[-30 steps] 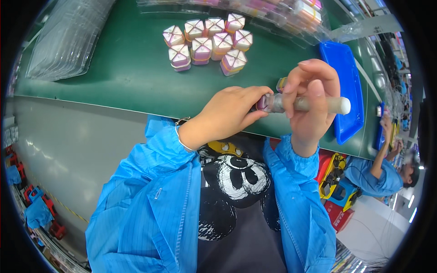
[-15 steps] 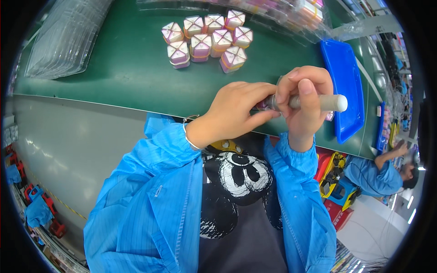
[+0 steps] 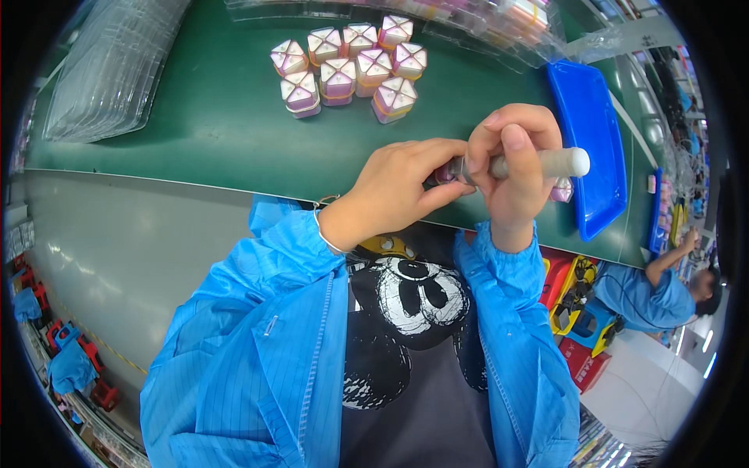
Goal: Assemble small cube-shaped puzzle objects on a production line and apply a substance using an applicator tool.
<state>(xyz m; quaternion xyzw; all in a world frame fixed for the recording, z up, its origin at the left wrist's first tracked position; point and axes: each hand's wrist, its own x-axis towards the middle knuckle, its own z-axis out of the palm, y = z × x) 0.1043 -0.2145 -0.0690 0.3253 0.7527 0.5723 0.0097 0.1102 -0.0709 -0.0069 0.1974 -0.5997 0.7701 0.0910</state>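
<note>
My right hand (image 3: pixel 515 168) is closed around a pale, thick, pen-shaped tool (image 3: pixel 563 163), its rounded white end pointing right. The tool lies nearly level, and its other end reaches to my left hand (image 3: pixel 402 183). Thumb and fingers of the left hand pinch a small purplish piece (image 3: pixel 443 173) at that end; most of it is hidden. Just beyond the right wrist, a small pink-and-white piece (image 3: pixel 562 189) sits by the blue tray. Several white-topped, purple-sided blocks (image 3: pixel 338 78), bound with bands, stand grouped on the green table (image 3: pixel 234 132).
Stacked clear plastic trays (image 3: pixel 109 74) fill the far left. More clear packaging (image 3: pixel 484 23) with pink and white pieces lies along the back. An upright-edged blue tray (image 3: pixel 593 156) is at the right. Beyond it a co-worker in blue (image 3: pixel 647 296) sits near red and yellow stools (image 3: pixel 573 288).
Both hands keep their grip on the tool and the purplish piece. They have shifted very slightly left with the tool, and the whole view has moved a little.
</note>
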